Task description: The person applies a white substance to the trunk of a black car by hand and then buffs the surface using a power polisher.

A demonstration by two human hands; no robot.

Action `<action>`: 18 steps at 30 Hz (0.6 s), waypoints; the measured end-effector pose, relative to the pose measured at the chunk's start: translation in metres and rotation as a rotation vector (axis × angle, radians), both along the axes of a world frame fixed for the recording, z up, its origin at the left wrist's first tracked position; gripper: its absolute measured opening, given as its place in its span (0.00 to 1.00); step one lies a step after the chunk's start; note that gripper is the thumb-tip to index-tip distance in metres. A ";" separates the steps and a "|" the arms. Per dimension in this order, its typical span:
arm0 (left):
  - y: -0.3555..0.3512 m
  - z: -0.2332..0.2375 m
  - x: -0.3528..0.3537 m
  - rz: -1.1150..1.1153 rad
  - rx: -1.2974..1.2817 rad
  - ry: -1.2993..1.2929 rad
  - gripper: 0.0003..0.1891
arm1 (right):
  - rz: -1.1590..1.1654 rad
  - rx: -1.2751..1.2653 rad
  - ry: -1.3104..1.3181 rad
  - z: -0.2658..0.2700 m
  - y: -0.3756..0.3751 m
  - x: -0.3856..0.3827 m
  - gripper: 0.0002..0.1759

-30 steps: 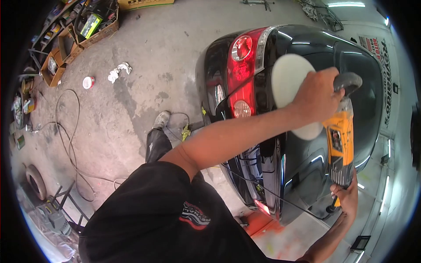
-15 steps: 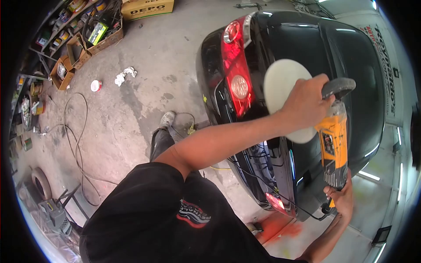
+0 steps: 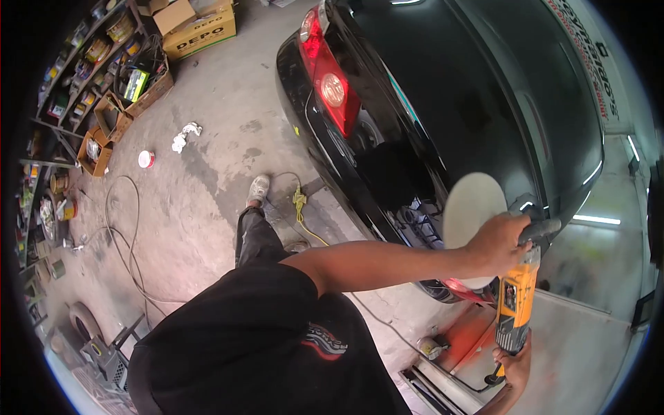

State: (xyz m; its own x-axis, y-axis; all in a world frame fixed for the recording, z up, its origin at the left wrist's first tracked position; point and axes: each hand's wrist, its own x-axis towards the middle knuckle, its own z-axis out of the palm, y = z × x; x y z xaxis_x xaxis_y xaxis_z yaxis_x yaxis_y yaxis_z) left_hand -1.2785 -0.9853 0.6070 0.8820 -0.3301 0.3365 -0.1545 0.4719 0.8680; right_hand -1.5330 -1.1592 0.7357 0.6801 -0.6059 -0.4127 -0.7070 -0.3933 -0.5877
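A yellow and black polisher [image 3: 515, 304] is held between my hands. My left hand [image 3: 501, 245] is closed around its black front handle [image 3: 543, 229]. My right hand [image 3: 515, 366] grips the rear end, where the power cord comes out. A round, off-white polishing pad [image 3: 475, 218] on the tool overlaps the rear of a black car [image 3: 456, 104] in this view. One red tail light [image 3: 333, 90] shows at the car's near corner. The other tail light [image 3: 470, 289] is partly hidden behind the pad and my left arm.
A power cord with a yellow connector [image 3: 299, 198] lies on the concrete floor near my foot. Looped hose [image 3: 135, 242], a small tub [image 3: 146, 159] and crumpled white paper [image 3: 185, 137] are farther left. Shelves of cans [image 3: 97, 52] and cardboard boxes [image 3: 200, 31] line the far side.
The polisher has moved with both hands along the car's rear, away from the near tail light and towards the other one. The head view has shifted too. Both hands keep their hold.
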 end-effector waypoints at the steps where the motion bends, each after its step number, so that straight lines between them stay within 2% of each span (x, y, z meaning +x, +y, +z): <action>1: -0.006 0.003 -0.012 0.054 -0.022 -0.046 0.10 | -0.033 0.009 -0.003 0.001 0.003 -0.018 0.46; 4: -0.026 0.005 -0.019 -0.080 -0.023 0.005 0.10 | -0.067 -0.069 0.018 0.005 0.005 -0.034 0.44; 8: -0.031 0.013 -0.011 -0.037 -0.044 0.028 0.10 | -0.040 -0.106 0.003 0.016 0.014 -0.023 0.40; 14: 0.006 0.023 0.057 0.116 -0.041 -0.014 0.09 | 0.089 -0.135 0.019 0.038 0.035 0.067 0.37; 18: 0.040 0.023 0.123 0.217 -0.081 0.002 0.09 | 0.108 -0.091 -0.006 0.035 0.029 0.134 0.42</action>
